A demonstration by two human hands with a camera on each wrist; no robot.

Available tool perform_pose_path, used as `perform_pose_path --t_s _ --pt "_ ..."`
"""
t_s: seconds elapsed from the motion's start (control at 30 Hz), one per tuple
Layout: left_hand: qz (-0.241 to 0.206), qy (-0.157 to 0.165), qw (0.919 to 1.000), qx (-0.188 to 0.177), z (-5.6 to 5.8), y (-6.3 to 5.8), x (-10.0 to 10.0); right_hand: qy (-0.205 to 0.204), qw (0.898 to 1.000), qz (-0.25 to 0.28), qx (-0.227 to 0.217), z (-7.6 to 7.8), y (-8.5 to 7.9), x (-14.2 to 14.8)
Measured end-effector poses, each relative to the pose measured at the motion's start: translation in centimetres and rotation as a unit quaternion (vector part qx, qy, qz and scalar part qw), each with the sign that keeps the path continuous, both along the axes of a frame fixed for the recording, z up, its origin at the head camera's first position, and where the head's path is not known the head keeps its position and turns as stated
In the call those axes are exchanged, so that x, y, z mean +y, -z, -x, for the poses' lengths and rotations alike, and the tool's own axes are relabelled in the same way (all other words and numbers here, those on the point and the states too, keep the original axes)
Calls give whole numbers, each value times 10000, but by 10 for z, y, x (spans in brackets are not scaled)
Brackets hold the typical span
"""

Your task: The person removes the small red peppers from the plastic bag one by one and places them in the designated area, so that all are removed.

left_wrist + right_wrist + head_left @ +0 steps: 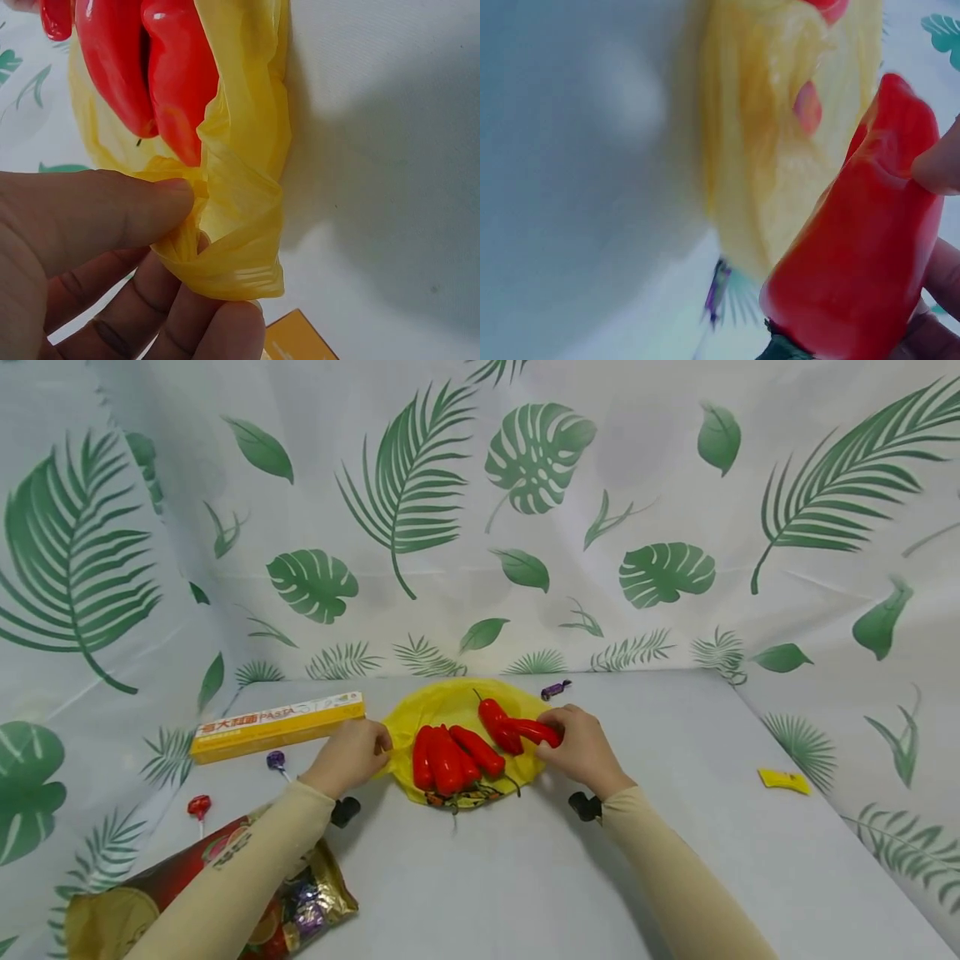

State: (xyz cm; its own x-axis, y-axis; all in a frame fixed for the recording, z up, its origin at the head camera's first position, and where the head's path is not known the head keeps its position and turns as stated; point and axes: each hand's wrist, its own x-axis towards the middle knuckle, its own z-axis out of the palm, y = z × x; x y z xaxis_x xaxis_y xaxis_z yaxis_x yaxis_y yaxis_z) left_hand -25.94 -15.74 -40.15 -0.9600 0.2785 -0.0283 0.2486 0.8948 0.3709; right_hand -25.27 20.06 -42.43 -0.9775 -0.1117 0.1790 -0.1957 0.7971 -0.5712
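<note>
A yellow plastic bag (442,700) lies spread in the middle of the table, with several red peppers (446,762) in it. My left hand (348,756) pinches the bag's left edge between thumb and fingers; the left wrist view shows the gathered plastic (232,255) up close. At the bag's right side, my right hand (588,747) holds one red pepper (862,232) between thumb and fingers. This pepper's tip crosses in front of another red pepper (495,720) in the bag.
A yellow pasta box (277,727) stands left of the bag. Nearer are a purple lollipop (277,760), a red lollipop (198,807) and a red-and-gold candy bag (330,885), partly behind my left sleeve. A purple wrapped candy (556,689) lies behind; a yellow packet (783,780) lies far right.
</note>
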Motion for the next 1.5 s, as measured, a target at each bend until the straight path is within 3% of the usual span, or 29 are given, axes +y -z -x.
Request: perform_pose_path --t_s 0.27,0.53,1.1,1.3,1.5 --pt "57 -19 10000 52 -1 0 -7 436 9975 -539 112 -6 4 34" --pt "152 -10 9998 89 -3 -1 -11 805 9918 -805 -573 -10 9 77" --pt "183 58 9998 21 -2 -2 -7 1010 9806 -1135 -1237 -21 8 130" --pt "259 106 9996 39 1 0 -3 1073 9794 -1211 -1211 -23 8 137" --pt "225 239 9994 128 2 1 3 1100 9833 -1225 -780 -28 6 134"
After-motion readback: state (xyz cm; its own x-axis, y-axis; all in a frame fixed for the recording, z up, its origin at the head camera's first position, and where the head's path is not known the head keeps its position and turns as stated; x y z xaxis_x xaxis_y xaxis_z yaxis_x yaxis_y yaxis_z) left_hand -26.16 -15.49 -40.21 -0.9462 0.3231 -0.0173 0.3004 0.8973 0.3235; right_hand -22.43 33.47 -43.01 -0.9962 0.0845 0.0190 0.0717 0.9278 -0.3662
